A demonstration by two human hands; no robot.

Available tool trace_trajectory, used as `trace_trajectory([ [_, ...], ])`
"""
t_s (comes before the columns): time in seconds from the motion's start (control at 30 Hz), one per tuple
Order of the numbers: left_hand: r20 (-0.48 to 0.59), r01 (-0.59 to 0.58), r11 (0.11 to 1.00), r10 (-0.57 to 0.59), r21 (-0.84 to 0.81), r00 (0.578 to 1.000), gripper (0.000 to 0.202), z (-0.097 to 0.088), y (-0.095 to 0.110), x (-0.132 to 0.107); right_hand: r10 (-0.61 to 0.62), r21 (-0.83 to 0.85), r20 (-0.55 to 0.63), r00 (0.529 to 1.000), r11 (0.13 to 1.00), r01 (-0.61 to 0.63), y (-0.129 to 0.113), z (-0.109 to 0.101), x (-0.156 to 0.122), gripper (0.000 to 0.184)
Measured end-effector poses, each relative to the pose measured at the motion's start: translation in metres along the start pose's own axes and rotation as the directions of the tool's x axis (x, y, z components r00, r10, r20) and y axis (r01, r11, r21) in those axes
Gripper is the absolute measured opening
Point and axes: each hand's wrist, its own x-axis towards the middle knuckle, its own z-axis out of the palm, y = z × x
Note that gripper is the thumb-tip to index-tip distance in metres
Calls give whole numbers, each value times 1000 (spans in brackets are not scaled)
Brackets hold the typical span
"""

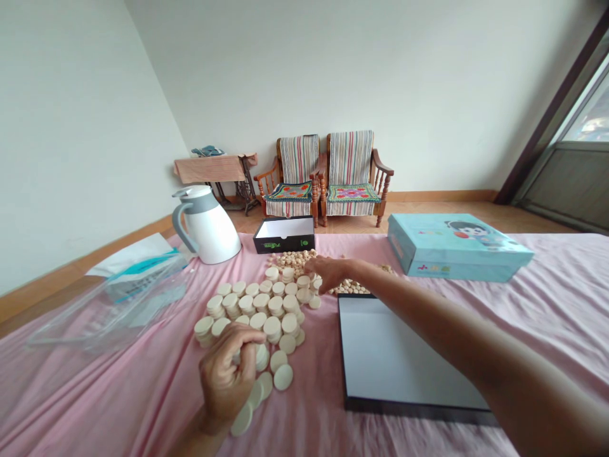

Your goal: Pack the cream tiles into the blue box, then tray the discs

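Observation:
Many pale round wooden discs point(275, 306) stand in short stacks on the pink cloth. My left hand point(229, 367) is over the near left stacks, its fingers curled in and its thumb close to the index finger. Whatever it may hold is hidden. Several loose discs point(283, 377) lie flat beside it. Stretched out to the far side, my right hand point(328, 273) has its fingers extended over the far right stacks, beside a heap of small wooden beads point(291, 259). I see nothing held in it. More beads point(351, 287) are scattered under and behind the right wrist.
A shallow black-edged box lid point(394, 355) lies under my right forearm. An open black box point(284, 236) stands behind the beads. There is a white-and-grey jug point(209, 228) at left, clear plastic packaging point(124, 298) nearer, and a light-blue box point(457, 247) at right.

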Motion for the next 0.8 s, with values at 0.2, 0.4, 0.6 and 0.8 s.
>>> trace_trajectory([
  [0.2, -4, 17, 1000, -17, -4, 1000, 21, 0, 1, 0, 0, -17, -10, 1000, 1000, -1, -8, -1, -3, 70],
  [0.4, -10, 25, 1000, -25, 0, 1000, 21, -1, 0, 0, 26, -40, -68, 997, 999, -28, -15, -10, -18, 64],
  [0.6, 3, 36, 999, -36, 19, 999, 21, 2, -3, -3, 51, -35, -255, 966, 997, -62, -23, -16, -48, 40],
  [0.8, 32, 97, 985, -102, 140, 994, 21, 4, -4, -3, 17, 34, -363, 932, 999, -6, -53, -2, -91, 23],
])
